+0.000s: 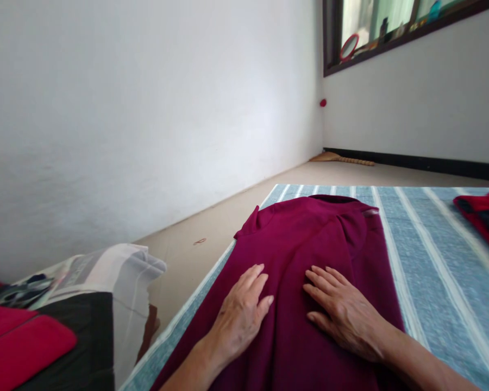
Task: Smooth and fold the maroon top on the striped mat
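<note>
At the far left, beyond the left edge of the striped mat, lies a pile of folded clothes (71, 320): a red folded cloth (24, 342) sits on black fabric (75, 342), beside a pale grey printed cloth (120, 274). A tiny red band (199, 241) lies on the beige floor (212, 214) nearby.

The blue-and-white striped mat (444, 271) runs along the floor, and the maroon garment (301, 255) lies flat on it, close to the mat's left edge, with its collar end toward the far edge. The left hand (238, 317) rests on the garment, open and palm down, with its fingers (258, 282) slightly spread. It is released, gripping nothing. Just to its right, the right hand (344, 312) lies the same way on the maroon cloth, open and flat, also holding nothing. The two hands are near each other but not touching.

Further right, a red and dark folded garment (483, 217) sits at the mat's right edge. Beyond the mat, a straw broom (342, 158) lies on the floor against the wall, and a round red-framed mirror (349, 47) stands in the window (375, 32) high on the right.
</note>
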